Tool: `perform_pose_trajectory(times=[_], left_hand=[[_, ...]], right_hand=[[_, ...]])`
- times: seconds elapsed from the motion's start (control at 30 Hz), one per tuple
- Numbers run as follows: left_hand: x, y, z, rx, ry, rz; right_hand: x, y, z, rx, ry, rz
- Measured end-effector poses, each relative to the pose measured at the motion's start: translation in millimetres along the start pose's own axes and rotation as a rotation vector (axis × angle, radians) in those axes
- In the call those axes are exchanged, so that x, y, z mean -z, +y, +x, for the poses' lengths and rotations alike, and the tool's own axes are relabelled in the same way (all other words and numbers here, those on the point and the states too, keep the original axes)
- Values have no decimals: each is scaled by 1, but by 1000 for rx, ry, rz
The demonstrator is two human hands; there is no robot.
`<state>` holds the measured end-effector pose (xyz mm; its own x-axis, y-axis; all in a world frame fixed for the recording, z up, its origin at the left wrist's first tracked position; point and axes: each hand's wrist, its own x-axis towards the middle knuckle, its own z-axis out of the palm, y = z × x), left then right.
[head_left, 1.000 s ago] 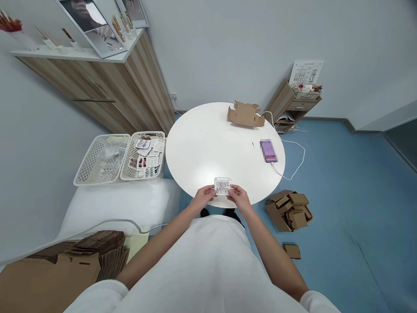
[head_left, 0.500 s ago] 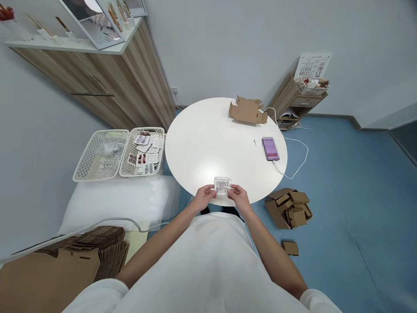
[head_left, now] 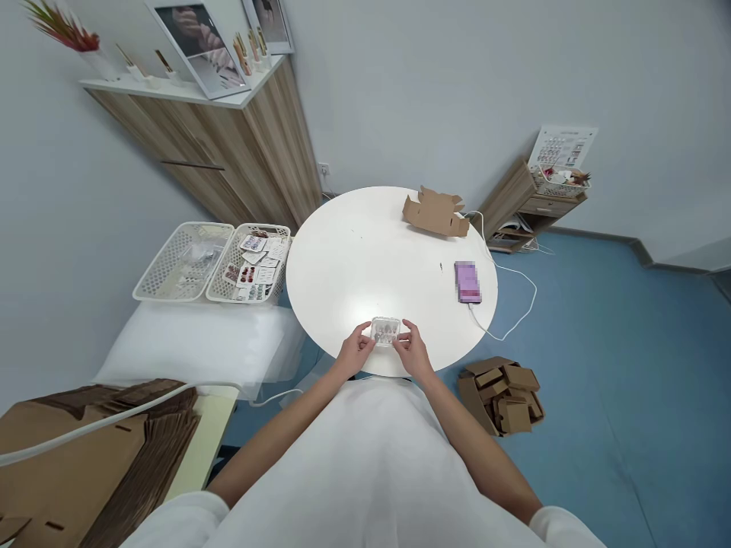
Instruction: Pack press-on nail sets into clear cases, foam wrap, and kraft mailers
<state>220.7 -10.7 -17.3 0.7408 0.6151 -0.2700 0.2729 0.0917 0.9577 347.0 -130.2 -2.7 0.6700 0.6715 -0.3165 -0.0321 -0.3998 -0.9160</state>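
No readable text, poster [head_left: 564, 145] — print too small, cards [head_left: 247, 275] — illegible (likewise tiny)

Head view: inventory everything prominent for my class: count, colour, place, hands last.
Table: one, white, centre
Case: one, transparent, table's near edge
Opened carton: one, brown, table's far edge
Pixelated device: one, purple, table's right
Cables: at least two, white, flanking table
Large baskets: two, white, left of table
Sheeting: uncounted, white, before large baskets
Cabinet: one, woodgrain brown, far left
Framed pictures: two, pale, on cabinet
Shelf unit: one, brown, far right
Carton-filled box: one, brown, lower right
Flattened cardboard: uncounted, brown, lower left
Left hand: one, bare, case's left side
Right hand: one, bare, case's right side
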Motion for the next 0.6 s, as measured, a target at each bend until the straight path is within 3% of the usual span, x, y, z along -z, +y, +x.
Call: perform_pose_trajectory(times=[0.3,0.6], left_hand=[[-41,14,-6,21,63,63],[-47,11,-12,-1,210,107]], right_hand=[[46,12,2,250,-173,-156],[46,22,16,209,-261,-85]])
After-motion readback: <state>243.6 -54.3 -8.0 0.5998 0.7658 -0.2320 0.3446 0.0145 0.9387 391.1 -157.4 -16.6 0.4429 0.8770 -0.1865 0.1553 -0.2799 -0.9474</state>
